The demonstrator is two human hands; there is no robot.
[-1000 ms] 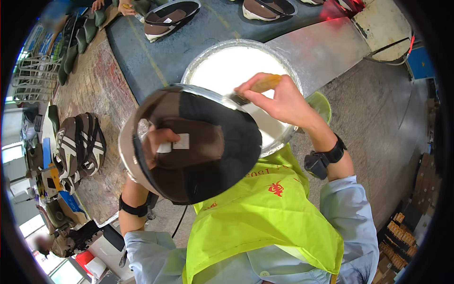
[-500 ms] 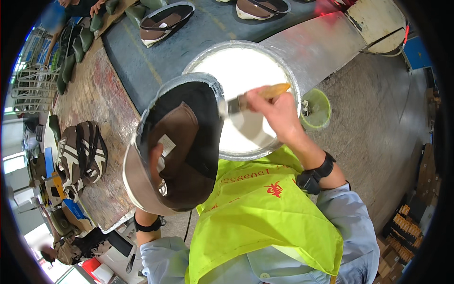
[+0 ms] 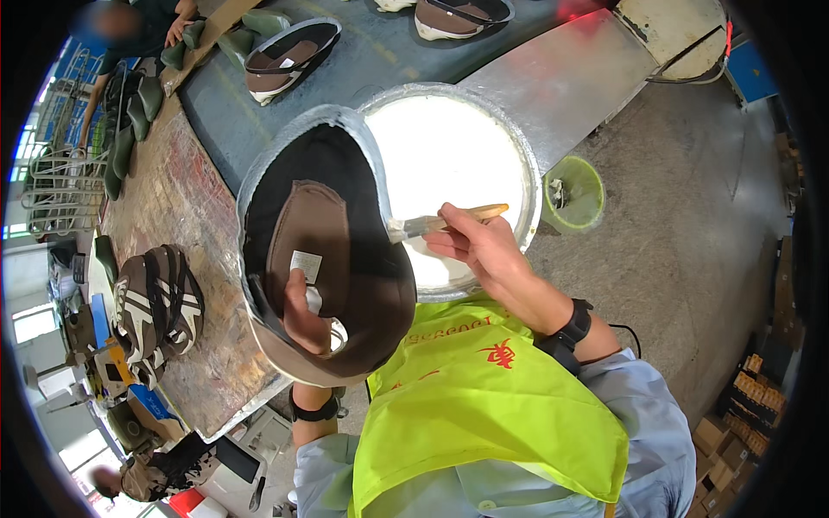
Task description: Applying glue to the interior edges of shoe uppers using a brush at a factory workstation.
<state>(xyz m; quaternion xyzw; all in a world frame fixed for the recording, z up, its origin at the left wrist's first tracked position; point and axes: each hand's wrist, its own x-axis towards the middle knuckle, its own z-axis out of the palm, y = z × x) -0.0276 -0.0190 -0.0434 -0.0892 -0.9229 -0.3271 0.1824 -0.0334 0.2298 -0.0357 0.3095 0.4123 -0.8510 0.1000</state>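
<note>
The left hand (image 3: 306,321) grips a large brown-and-black shoe upper (image 3: 367,285) near its lower end, thumb laid inside the opening while its other fingers are mostly hidden. The upper is tilted so that its hollow faces the camera, showing a brown insole (image 3: 315,220) with a white label (image 3: 306,266), and in view it covers the left part of a round metal basin (image 3: 537,194) filled with a white substance (image 3: 458,155). The right hand (image 3: 488,250) pinches a flat brush (image 3: 421,226) by its wooden handle, above the basin, the brush tip meeting or just beside the upper's right edge; which of these cannot be told. Beyond, a blue-grey worktop (image 3: 371,52) carries another shoe upper (image 3: 292,60) and, farther right, one more upper (image 3: 464,15). To the left, several brown shoes (image 3: 155,306) with white stripes sit close together on a wooden worktop (image 3: 216,345), and dark green shoe lasts (image 3: 138,116) lie beyond them, near a co-worker's hand (image 3: 179,33). A translucent green bin (image 3: 579,203) stands right of the basin, and a yellow-green apron (image 3: 492,406) covers the person's front
</note>
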